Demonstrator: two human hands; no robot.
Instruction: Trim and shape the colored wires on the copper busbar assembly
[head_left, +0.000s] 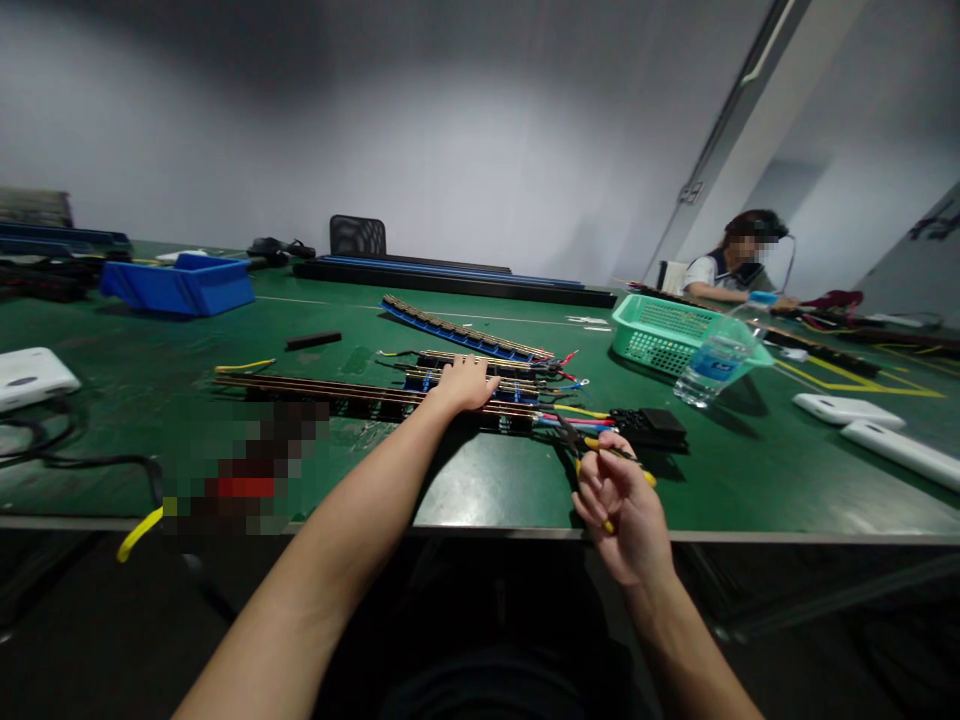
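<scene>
- Left hand [466, 382] is palm down, fingers a bit spread, laid over the short rails [517, 382] and right by the long rail [360, 392]. Looks like it's there to steady stuff; can't tell how hard it's pressing.
- Right hand [628, 505] has its fingers curled around yellow-handled pliers [591, 442], grip kinda loose, tips angled at the wires [581, 420]. Can't tell if they touch.
- Long rail lies sideways across the table [480, 505] near the front edge, so both hands get at it easily, I'd say. Its wires come off the right end, same side as the pliers, with a black block [651, 428] beside them.
- Curved rail [457, 330] sits behind, probably just out of the way.
- Basket [652, 345] and bottle [709, 372] are off right, leaving elbow room imo.
</scene>
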